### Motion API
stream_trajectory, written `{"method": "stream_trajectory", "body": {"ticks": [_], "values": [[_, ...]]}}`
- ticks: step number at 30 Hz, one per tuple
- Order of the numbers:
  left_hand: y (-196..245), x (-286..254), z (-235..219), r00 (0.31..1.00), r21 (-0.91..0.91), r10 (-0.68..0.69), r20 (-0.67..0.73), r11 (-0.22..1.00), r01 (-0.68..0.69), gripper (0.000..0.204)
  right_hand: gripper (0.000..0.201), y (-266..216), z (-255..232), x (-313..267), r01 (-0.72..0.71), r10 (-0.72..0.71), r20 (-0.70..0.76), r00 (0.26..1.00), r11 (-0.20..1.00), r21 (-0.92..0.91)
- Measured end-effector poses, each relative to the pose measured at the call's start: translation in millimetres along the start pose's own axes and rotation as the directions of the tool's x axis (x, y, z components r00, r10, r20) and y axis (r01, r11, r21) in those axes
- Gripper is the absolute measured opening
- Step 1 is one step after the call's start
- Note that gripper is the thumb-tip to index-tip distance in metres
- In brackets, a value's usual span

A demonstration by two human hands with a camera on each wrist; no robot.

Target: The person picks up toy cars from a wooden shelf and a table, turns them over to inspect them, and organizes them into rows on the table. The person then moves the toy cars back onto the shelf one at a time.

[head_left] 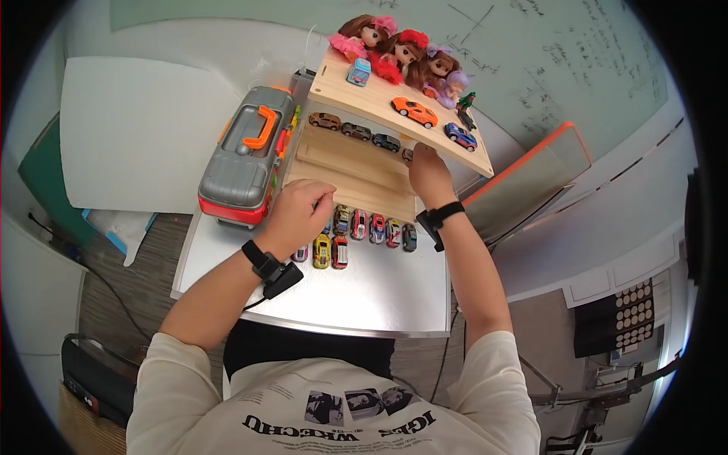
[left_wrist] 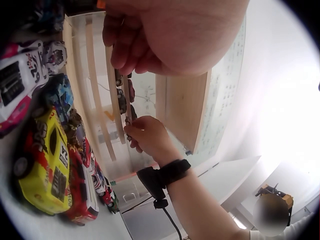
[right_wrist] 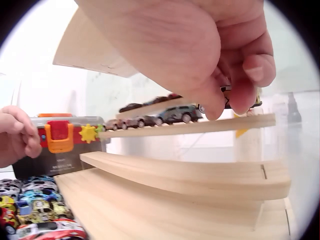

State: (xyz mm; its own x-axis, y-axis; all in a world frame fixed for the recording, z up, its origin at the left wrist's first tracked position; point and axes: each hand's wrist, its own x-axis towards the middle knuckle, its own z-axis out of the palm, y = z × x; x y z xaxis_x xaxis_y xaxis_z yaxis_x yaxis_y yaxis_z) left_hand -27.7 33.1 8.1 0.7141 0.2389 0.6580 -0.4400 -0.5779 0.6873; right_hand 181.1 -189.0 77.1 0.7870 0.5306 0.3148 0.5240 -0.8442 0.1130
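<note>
My right hand [head_left: 431, 180] reaches under the top board of a wooden shelf rack [head_left: 383, 91]. It pinches a small toy car [head_left: 408, 155] at the right end of a narrow tier, the fingers covering most of it. Left of it, on the same tier, stand a brown toy car [head_left: 324, 120], a second brownish one [head_left: 356, 131] and a dark bluish one [right_wrist: 179, 114]. My left hand [head_left: 298, 214], fingers loosely curled with nothing in them, hovers at the rack's front left, above toy cars on the white table, such as a yellow one [left_wrist: 45, 165].
Several dolls [head_left: 402, 54], an orange toy car [head_left: 414, 112], a blue one [head_left: 460, 136] and a light-blue van [head_left: 359, 72] stand on the top board. A grey and red toolbox [head_left: 239, 163] is left of the rack. The table's metal edge [head_left: 341, 331] lies nearest my body.
</note>
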Motion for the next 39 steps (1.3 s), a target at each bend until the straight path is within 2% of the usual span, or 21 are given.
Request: {"method": "stream_trajectory", "body": {"ticks": [2,4,6,8,10,12,15,17,19,23,26,28,35,37,38,39], "values": [[-3.0,-1.1,0.0,1.000,0.005,0.023,-0.009,1.000,-0.023,0.014,0.025,-20.1,-27.0,-29.7,0.086,-0.077,-0.081,0.994,0.989,0.123],[-3.4,-0.6,-0.7,1.000,0.005,0.011,-0.014,1.000,-0.010,0.014,0.033,-40.8,-45.5,-67.4,0.070,-0.098,0.070,0.993,0.944,0.324],[-3.2,-0.6,-0.7,1.000,0.001,-0.001,-0.010,1.000,0.001,0.013,0.036,-56.0,-46.2,-108.8,-0.029,-0.094,0.233,0.968,0.879,0.475],[-3.9,-0.9,0.0,1.000,0.011,0.014,-0.017,1.000,-0.014,0.013,0.036,-66.1,-40.4,-142.1,0.068,-0.186,0.222,0.957,0.890,0.451],[-4.9,-1.4,1.6,1.000,0.012,0.016,-0.023,1.000,-0.016,0.013,0.034,-75.4,-30.5,-162.6,0.046,-0.171,0.255,0.952,0.900,0.433],[-5.7,-3.0,3.5,0.999,0.017,0.025,-0.027,1.000,-0.025,0.012,0.034,-82.5,-19.1,-174.1,0.038,-0.136,0.191,0.972,0.894,0.446],[-8.8,-3.3,3.1,0.999,0.035,0.043,-0.022,0.999,-0.042,0.012,0.040,-87.0,-25.4,-185.4,0.021,-0.137,0.204,0.969,0.874,0.486],[-9.7,-3.6,3.6,0.999,0.045,0.043,-0.011,0.998,-0.042,0.012,0.043,-86.1,-31.8,-189.2,0.031,-0.158,0.201,0.967,0.852,0.523],[-11.0,-3.9,4.5,0.999,0.047,0.045,-0.014,0.998,-0.045,0.012,0.048,-82.9,-37.3,-191.8,0.126,-0.293,0.245,0.924,0.839,0.529],[-11.7,-4.9,5.6,0.998,0.042,0.052,-0.018,0.998,-0.051,0.012,0.052,-84.4,-35.8,-188.7,0.106,-0.308,0.305,0.901,0.839,0.533],[-12.6,-4.9,5.7,0.999,0.041,0.039,-0.007,0.998,-0.038,0.012,0.050,-84.1,-25.6,-186.4,0.088,-0.278,0.293,0.915,0.845,0.527],[-13.9,-4.9,6.1,0.999,0.045,0.039,-0.009,0.998,-0.039,0.012,0.052,-82.6,-18.4,-185.1,0.153,-0.285,0.180,0.942,0.837,0.525],[-12.5,-3.7,5.4,0.998,0.061,0.067,-0.022,0.996,-0.065,0.011,0.053,-77.5,-32.1,-162.9,0.185,-0.329,0.217,0.919,0.847,0.498],[-10.7,-2.7,4.4,0.997,0.059,0.065,-0.032,0.996,-0.063,0.011,0.052,-73.5,-46.4,-142.0,0.076,-0.229,0.242,0.943,0.855,0.512],[-10.1,-2.4,3.6,0.997,0.054,0.067,-0.033,0.996,-0.065,0.012,0.052,-70.1,-47.5,-128.5,0.081,-0.234,0.241,0.942,0.855,0.512],[-10.0,-2.7,3.2,0.997,0.055,0.068,-0.035,0.996,-0.066,0.012,0.049,-66.5,-48.1,-112.2,0.038,-0.167,0.210,0.963,0.859,0.510]]}}
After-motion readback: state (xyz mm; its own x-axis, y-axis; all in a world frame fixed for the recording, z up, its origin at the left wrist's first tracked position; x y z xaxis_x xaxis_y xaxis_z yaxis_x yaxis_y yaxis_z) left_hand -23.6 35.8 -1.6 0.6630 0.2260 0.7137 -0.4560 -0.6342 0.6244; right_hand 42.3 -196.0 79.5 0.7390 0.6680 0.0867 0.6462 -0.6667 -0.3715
